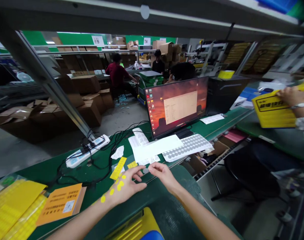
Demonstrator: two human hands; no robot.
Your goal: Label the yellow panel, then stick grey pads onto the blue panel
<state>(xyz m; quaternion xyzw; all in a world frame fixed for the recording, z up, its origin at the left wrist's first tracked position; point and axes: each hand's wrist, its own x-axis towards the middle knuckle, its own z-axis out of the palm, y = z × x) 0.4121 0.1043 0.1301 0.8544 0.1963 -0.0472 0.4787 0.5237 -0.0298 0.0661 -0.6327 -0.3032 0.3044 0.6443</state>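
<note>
My left hand (125, 186) lies over the green bench with several round yellow stickers (119, 186) stuck along its back and wrist. Its fingertips meet those of my right hand (162, 173), and both pinch a small grey round sticker (145, 171) between them. Just beyond lie a yellow sticker strip (118, 167), white papers (155, 148) and a sheet of grey round stickers (189, 146). A yellow box (139, 226) sits below my forearms.
A monitor (178, 105) stands behind the papers. A white power strip (88, 151) with black cables lies to the left. Orange card (60, 203) and yellow sheets (14, 203) sit at the near left. Another person's hand (292, 96) holds a yellow box (273, 111) at right. People sit among cartons behind.
</note>
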